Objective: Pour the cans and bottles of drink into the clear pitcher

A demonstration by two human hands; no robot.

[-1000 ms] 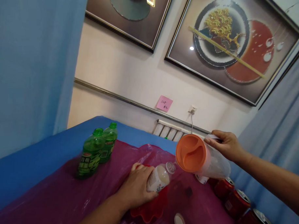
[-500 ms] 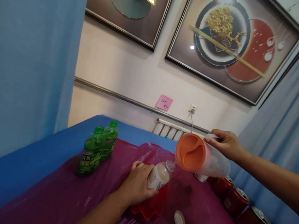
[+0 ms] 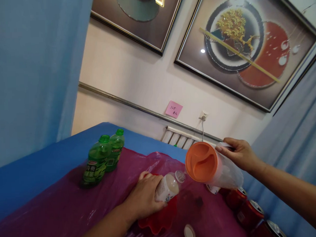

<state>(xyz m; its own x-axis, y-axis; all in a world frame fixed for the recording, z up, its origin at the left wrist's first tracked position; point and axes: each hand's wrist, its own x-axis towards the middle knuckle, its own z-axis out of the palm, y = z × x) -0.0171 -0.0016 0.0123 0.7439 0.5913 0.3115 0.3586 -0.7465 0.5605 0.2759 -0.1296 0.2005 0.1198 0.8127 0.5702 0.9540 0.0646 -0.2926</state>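
My left hand (image 3: 143, 196) is wrapped round a small clear bottle (image 3: 168, 186) of milky liquid, tilted with its open mouth toward the right. It rests over a red wavy-edged dish (image 3: 158, 220). My right hand (image 3: 238, 153) grips the handle of a clear pitcher with an orange lid (image 3: 202, 162), tipped on its side so the spout meets the bottle's mouth. A white bottle cap (image 3: 189, 233) lies on the magenta plastic sheet (image 3: 73, 204) near the front.
Two green drink bottles (image 3: 97, 162) stand at the left on the sheet. Several red cans (image 3: 251, 213) lie at the right edge. A blue cloth (image 3: 40, 164) covers the table; blue curtains hang left and right. Framed pictures are on the wall behind.
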